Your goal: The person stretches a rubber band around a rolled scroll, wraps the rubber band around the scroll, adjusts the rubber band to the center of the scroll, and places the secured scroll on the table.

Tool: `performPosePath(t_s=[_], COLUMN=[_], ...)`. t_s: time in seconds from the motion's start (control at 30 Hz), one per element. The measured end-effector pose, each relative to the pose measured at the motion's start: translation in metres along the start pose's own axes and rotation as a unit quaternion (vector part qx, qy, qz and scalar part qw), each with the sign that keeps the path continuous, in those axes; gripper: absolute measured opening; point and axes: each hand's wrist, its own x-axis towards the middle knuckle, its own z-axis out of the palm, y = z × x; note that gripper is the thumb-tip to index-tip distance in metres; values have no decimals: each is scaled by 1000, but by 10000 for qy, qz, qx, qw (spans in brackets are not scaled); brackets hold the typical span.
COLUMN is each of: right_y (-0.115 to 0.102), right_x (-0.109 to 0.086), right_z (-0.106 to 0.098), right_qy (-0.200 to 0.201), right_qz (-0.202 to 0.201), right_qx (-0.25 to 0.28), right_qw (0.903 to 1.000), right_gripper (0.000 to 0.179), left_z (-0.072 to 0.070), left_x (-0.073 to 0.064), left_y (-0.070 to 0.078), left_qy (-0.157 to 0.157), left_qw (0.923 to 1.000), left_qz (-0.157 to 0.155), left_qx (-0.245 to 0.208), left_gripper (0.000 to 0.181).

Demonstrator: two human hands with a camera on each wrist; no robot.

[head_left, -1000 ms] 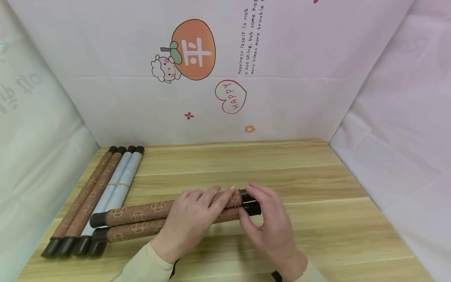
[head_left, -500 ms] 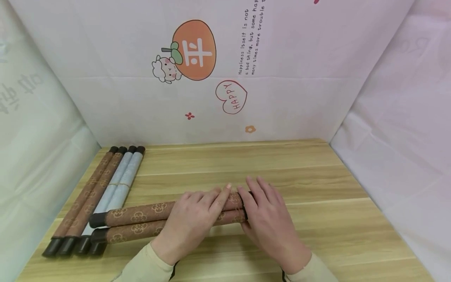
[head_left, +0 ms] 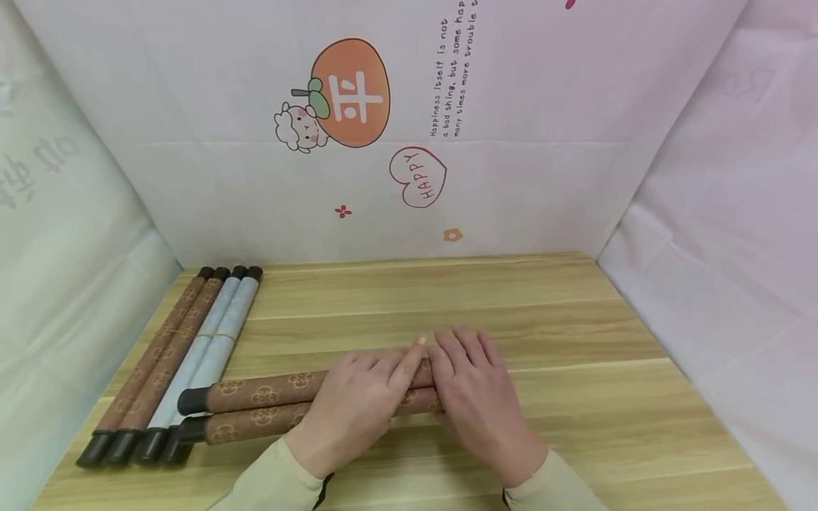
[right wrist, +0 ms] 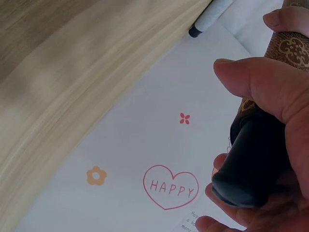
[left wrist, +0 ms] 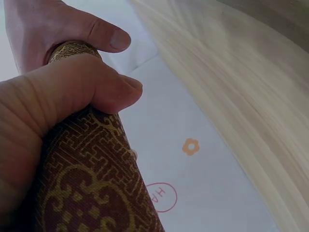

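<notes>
Two brown scrolls [head_left: 268,394] with gold floral patterns and black end knobs lie side by side across the front of the table. My left hand [head_left: 351,408] grips them around the middle, its thumb along the patterned cloth [left wrist: 91,183] in the left wrist view. Around their right end curls my right hand [head_left: 479,404], with thumb and fingers on opposite sides of a black knob [right wrist: 251,164] in the right wrist view. The right knobs are hidden under that hand in the head view.
At the left of the wooden table [head_left: 543,305] lie two more brown scrolls [head_left: 156,355], beside two light blue scrolls [head_left: 217,341] tied with a thin band. White printed cloth [head_left: 511,199] walls the back and sides. The held scrolls' left ends overlap the blue ones in view.
My right hand has gone from pinching at a thin band near the right end to covering that end. The held scrolls have shifted slightly right, along with my left hand.
</notes>
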Motion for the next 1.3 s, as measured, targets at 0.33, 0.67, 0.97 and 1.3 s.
performPosePath(t_s=[0.33,0.67,0.97,1.3], right_y=[-5,-5,3,14], right_x=[1,0,-3,-7], right_z=[6,11,12,16], right_qy=[62,-105,-348,-694], right_qz=[-300,-274,-55,93], right_qx=[22,-2,118,215], right_qw=[9995,9996,9993,9973], right_gripper=[63,59,64,71], left_z=[3,9,9,1], left_x=[3,1,-12,-36], left_y=[2,3,-10,-30], left_qy=[-563,-878,-918,-1619], left_qw=[9981,9954,9953,9833], left_qz=[16,-85,-237,-803], left_qx=[-234,-368,-213,-195], left_gripper=[111,120,99,116])
